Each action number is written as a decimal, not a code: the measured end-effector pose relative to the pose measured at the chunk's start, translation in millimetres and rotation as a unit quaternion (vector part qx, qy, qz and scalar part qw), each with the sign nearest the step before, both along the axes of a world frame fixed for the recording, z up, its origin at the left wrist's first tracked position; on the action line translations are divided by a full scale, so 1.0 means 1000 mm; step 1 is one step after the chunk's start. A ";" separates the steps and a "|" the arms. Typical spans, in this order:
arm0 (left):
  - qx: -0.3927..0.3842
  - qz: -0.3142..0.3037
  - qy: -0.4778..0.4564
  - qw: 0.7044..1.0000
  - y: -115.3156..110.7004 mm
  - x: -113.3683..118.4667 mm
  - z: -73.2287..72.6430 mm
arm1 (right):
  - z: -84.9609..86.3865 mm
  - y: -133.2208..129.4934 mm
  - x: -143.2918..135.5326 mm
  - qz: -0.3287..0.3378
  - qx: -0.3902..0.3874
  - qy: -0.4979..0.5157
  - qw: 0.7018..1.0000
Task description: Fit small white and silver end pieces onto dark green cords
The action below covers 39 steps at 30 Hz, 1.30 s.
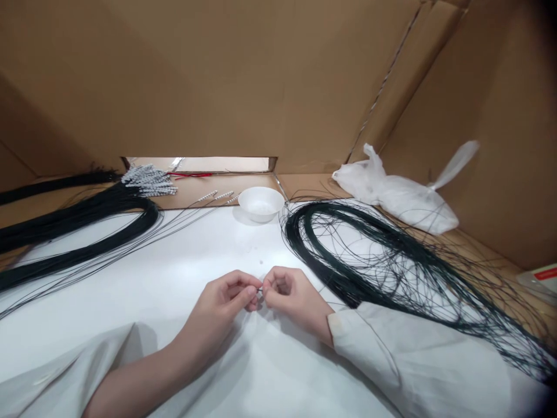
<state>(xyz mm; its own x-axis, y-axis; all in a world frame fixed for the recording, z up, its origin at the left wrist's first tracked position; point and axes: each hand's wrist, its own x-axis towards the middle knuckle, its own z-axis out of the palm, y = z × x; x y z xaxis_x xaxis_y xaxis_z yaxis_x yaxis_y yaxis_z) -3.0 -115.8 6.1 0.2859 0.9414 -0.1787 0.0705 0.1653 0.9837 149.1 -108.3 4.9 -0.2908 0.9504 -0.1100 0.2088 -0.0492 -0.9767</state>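
Observation:
My left hand (228, 299) and my right hand (293, 296) meet low in the middle of the view, over the white table (195, 247). Both are closed in a pinch, fingertips almost touching. Between them shows a short stretch of thin dark cord (260, 289); most of it is hidden by the fingers. A tiny pale bit (261, 262) lies just beyond the hands. Farther back stands a shallow white bowl (251, 213). Right of my right hand lies a looped bundle of dark cords (300, 238), its strands loose and tangled.
At left lie thick bundles of dark cords (56, 223) with white, bead-like ends (148, 180). Several single cords with white ends (224, 195) reach toward the bowl. A knotted white plastic bag (418, 203) rests back right. Cardboard walls (217, 75) enclose the table, with a low slot (230, 165).

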 end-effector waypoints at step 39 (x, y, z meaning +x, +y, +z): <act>0.005 -0.016 0.004 1.000 -0.002 0.000 0.003 | 0.014 0.003 0.003 -0.011 -0.090 0.015 0.996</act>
<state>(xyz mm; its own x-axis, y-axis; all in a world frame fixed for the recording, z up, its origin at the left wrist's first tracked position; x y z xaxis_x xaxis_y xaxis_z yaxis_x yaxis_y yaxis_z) -3.3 -117.3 9.5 0.3143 0.9335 -0.1726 0.0842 0.1536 0.9845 152.2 -104.9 18.8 -0.2761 0.9222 -0.2706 0.1758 -0.2284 -0.9576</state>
